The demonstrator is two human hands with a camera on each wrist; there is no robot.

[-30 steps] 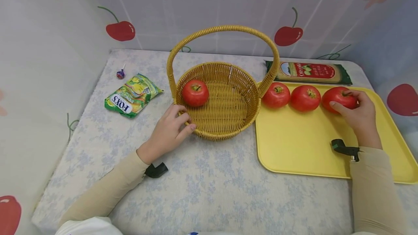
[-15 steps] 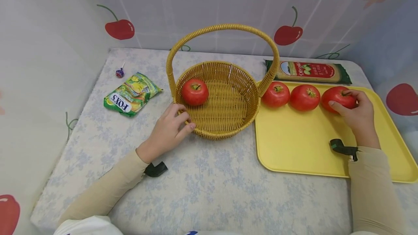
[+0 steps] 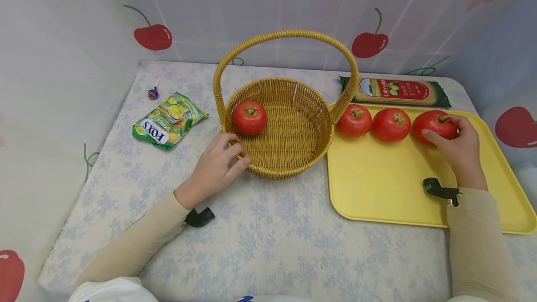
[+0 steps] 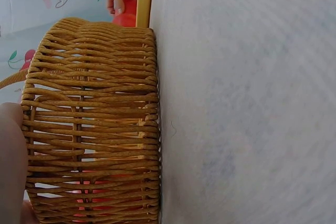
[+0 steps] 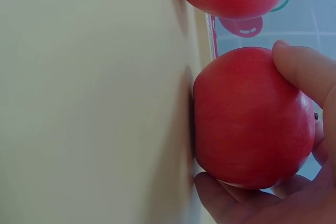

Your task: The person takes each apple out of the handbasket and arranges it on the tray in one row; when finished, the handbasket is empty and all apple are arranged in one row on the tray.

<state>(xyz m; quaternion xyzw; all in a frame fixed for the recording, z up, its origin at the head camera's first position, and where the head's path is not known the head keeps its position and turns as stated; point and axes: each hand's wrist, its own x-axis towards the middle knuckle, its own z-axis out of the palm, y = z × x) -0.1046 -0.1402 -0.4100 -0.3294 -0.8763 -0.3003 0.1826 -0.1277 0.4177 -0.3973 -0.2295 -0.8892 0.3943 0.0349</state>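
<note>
My left hand [image 3: 216, 164] grips the near left rim of a round golden wicker basket [image 3: 289, 171] with a tall arched handle. Inside it, against the left wall, lies a red apple [image 3: 250, 118]. In the left wrist view the woven side of the basket [image 4: 94, 114] fills the left half, with part of the hand [image 4: 11, 156] at the rim. My right hand [image 3: 461, 146] holds the rightmost red apple [image 3: 432, 126], thumb on one side and fingers round the other. The right wrist view shows this apple [image 5: 252, 119] low over the yellow tray [image 3: 386, 185].
Two more red apples, a middle one [image 3: 391, 125] and a left one [image 3: 354, 120], sit along the tray's back edge. Behind the tray lies a long pasta packet [image 3: 402, 91]. Left of the basket are a green Fox's candy bag [image 3: 168, 120] and a lollipop [image 3: 153, 92].
</note>
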